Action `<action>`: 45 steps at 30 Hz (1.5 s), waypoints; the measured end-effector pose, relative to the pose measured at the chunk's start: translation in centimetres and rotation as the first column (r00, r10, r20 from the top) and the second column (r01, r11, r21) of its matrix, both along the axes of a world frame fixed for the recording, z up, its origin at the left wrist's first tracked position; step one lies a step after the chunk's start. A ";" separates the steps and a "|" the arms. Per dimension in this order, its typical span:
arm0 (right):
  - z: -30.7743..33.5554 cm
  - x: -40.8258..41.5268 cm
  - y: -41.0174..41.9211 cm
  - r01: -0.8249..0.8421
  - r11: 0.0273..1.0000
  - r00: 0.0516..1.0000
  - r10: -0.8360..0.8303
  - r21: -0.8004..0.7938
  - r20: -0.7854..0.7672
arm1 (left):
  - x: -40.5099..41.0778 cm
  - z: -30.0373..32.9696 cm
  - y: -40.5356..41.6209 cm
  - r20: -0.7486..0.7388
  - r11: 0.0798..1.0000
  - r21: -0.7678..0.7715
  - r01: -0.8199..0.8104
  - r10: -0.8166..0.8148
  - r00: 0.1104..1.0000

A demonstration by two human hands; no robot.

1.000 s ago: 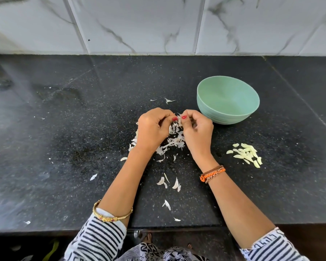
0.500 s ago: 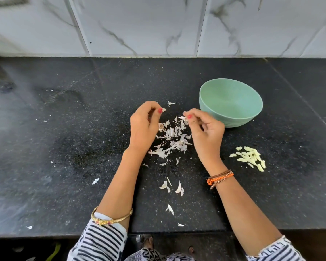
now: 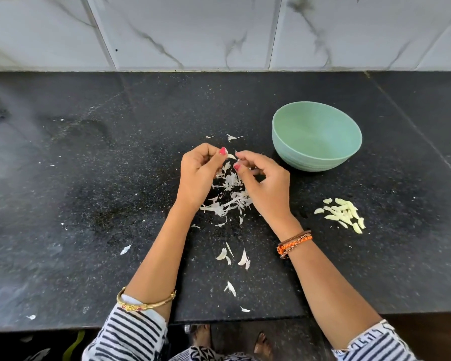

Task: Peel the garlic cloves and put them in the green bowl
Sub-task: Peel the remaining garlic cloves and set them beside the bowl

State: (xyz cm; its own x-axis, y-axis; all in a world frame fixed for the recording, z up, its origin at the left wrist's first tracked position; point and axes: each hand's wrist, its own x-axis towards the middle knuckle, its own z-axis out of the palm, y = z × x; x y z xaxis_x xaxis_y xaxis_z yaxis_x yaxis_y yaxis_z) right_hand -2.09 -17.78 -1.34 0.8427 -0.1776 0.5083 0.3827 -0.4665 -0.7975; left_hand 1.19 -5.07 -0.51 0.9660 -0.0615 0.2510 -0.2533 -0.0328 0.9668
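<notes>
**Both hands pinching garlic above the peel pile**

Nearest the counter's front edge, two striped sleeves (image 3: 130, 334) reach forward; the left wrist wears a gold bangle (image 3: 146, 303) and the right wrist an orange and brown bracelet (image 3: 294, 243). A few loose peel scraps (image 3: 232, 256) lie on the black counter (image 3: 89, 204) between the forearms.

Farther in, a heap of white garlic peels (image 3: 229, 196) sits between and under the hands. To the right, well apart from that heap, a small cluster of peeled garlic cloves (image 3: 343, 213) lies on the counter, outside the bowl.

The left hand (image 3: 198, 175) has its fingers curled, thumb and fingertip pinching a small white piece (image 3: 231, 156). The right hand (image 3: 266, 183) is curled too, its fingertips closed on something small right beside that piece; whether both hands hold the same bit cannot be told.

Beyond the right hand stands the green bowl (image 3: 292, 142), upright. Behind everything rises a white marbled tile wall (image 3: 219, 29).
</notes>
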 end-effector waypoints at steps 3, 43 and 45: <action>-0.4 0.0 0.0 0.077 0.991 0.992 -0.065 -0.108 0.111 | 0.0 -0.3 -0.2 0.004 0.995 0.089 0.052 -0.052 0.999; 0.3 -3.1 -2.4 0.374 0.917 0.925 -0.359 -0.137 0.121 | -1.3 -0.3 -0.9 0.319 0.795 0.476 -0.378 0.245 0.916; 0.4 -5.0 -4.1 0.435 0.895 0.899 -0.427 -0.096 0.094 | -2.3 0.0 -1.1 0.391 0.772 0.464 -0.434 0.261 0.883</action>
State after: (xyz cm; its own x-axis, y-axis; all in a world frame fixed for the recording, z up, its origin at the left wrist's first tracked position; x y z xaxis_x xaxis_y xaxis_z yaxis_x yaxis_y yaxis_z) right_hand -7.09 -21.83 -0.93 0.6587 -0.4541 0.5999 0.1759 -0.6823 -0.7096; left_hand -1.09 -6.15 -0.53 0.8340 0.0594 0.5485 -0.3839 -0.6515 0.6543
